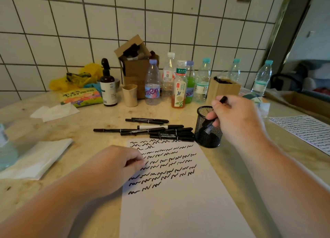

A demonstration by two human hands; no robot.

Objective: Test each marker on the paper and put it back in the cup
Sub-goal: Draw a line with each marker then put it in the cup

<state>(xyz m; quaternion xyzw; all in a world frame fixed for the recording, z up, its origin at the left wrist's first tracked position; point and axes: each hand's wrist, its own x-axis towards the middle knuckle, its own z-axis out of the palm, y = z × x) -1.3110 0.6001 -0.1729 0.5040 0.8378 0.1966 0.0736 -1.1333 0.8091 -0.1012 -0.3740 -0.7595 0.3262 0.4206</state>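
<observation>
A white sheet of paper lies in front of me, its upper half covered with black squiggles. My left hand rests on its left edge with fingers loosely curled, holding nothing. A black mesh cup stands at the paper's top right corner. My right hand grips a black marker over the cup, the marker's lower end down inside it. A pile of several black markers lies on the table just beyond the paper, left of the cup.
Several plastic bottles, a spray bottle, a beige cup, a cardboard box and a wooden holder line the tiled wall. Tissues and a folded cloth lie left. Another scribbled sheet lies right.
</observation>
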